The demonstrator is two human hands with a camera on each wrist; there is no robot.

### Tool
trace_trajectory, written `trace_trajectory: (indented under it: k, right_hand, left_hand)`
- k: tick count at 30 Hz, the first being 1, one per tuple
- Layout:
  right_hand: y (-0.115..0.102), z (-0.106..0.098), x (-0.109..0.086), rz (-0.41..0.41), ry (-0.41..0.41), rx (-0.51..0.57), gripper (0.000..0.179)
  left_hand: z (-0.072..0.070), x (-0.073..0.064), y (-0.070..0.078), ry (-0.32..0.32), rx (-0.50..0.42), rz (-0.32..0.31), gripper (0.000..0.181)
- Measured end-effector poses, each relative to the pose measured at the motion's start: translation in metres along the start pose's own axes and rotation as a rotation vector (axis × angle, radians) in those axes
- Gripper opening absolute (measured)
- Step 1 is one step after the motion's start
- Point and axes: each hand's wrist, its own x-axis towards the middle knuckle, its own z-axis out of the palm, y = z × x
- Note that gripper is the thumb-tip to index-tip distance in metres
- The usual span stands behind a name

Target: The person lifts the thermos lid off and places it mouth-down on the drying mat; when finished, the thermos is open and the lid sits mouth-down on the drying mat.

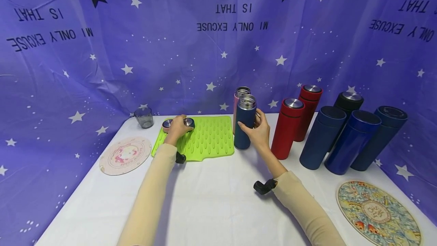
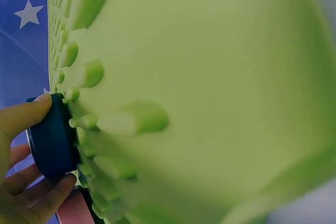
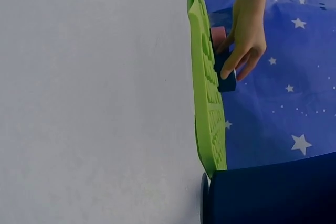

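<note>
My left hand pinches a dark blue bottle lid between thumb and fingers, down on a bright green drying mat. Close beside it lies a pink lid with a metal top. In the head view, my right hand grips a dark blue thermos bottle, which stands upright at the mat's right edge with its steel mouth uncovered. A pink thermos bottle, also lidless, is partly hidden behind it. The right wrist view shows the blue bottle's side up close, but not my right fingers.
Lidded thermos bottles stand at the right: red ones, a black one and several blue ones. A glass cup and a round pink placemat are at the left. A patterned round placemat lies front right.
</note>
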Motion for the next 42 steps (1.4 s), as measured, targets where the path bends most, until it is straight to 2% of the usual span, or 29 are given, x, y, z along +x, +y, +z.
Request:
trace_trajectory:
  k: [6, 14, 17, 20, 25, 31, 35, 39, 42]
  right_hand:
    - [0.004, 0.005, 0.001, -0.009, 0.007, 0.005, 0.077]
    - [0.006, 0.009, 0.000, 0.022, -0.001, -0.007, 0.077]
    - [0.007, 0.009, 0.000, 0.031, -0.003, -0.006, 0.078]
    - [0.007, 0.009, -0.001, 0.040, -0.012, -0.013, 0.080]
    - [0.007, 0.007, -0.002, 0.065, -0.033, -0.032, 0.081]
    - [0.002, -0.002, -0.004, 0.057, -0.053, -0.074, 0.078]
    - [-0.022, -0.011, -0.011, 0.003, -0.050, -0.067, 0.077]
    - [-0.053, -0.020, -0.021, -0.021, -0.066, -0.058, 0.075]
    - [-0.067, -0.028, -0.028, -0.026, -0.089, -0.072, 0.074]
  left_hand:
    - [-0.004, -0.002, -0.003, -0.012, -0.018, -0.002, 0.074]
    - [-0.015, -0.008, -0.005, -0.037, 0.002, -0.074, 0.074]
    - [-0.019, -0.012, -0.006, -0.053, 0.006, -0.078, 0.073]
    - [-0.022, -0.016, -0.007, -0.059, 0.002, -0.038, 0.072]
    - [-0.026, -0.026, -0.010, -0.048, 0.002, 0.078, 0.072]
    - [-0.030, -0.049, -0.009, -0.038, -0.058, 0.214, 0.073]
    - [-0.034, -0.068, -0.009, -0.008, -0.131, 0.263, 0.071]
    - [-0.038, -0.088, -0.011, 0.053, -0.166, 0.318, 0.070]
    - [-0.038, -0.102, -0.013, 0.075, -0.187, 0.315, 0.070]
